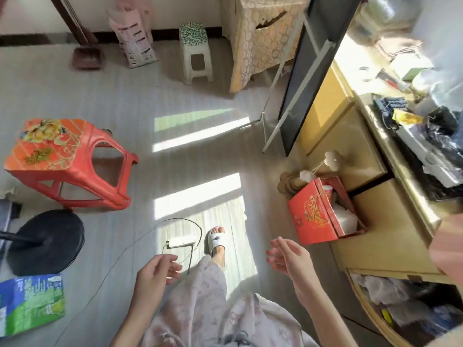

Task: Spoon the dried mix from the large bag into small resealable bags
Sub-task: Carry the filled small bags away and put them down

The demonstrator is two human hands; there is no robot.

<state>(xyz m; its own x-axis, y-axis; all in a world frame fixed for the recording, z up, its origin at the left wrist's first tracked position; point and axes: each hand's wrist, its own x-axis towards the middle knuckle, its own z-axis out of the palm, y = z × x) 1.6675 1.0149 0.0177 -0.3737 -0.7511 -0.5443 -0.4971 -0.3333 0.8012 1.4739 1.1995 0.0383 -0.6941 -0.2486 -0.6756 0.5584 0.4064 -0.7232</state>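
I am standing, and both my hands hang in front of me over the floor, holding nothing. My left hand is at the lower middle with its fingers loosely curled. My right hand is further right, fingers relaxed and spread. A red stool stands on the left with small heaps of dried mix on its printed top. No large bag of mix, spoon or small resealable bags can be made out; a clear plastic bag shows blurred at the right edge above the cabinet.
A power strip and its cable lie on the floor by my slippered foot. A black fan base and a green-blue packet lie at left. A red box sits by the cluttered yellow cabinet. A white stool stands far back.
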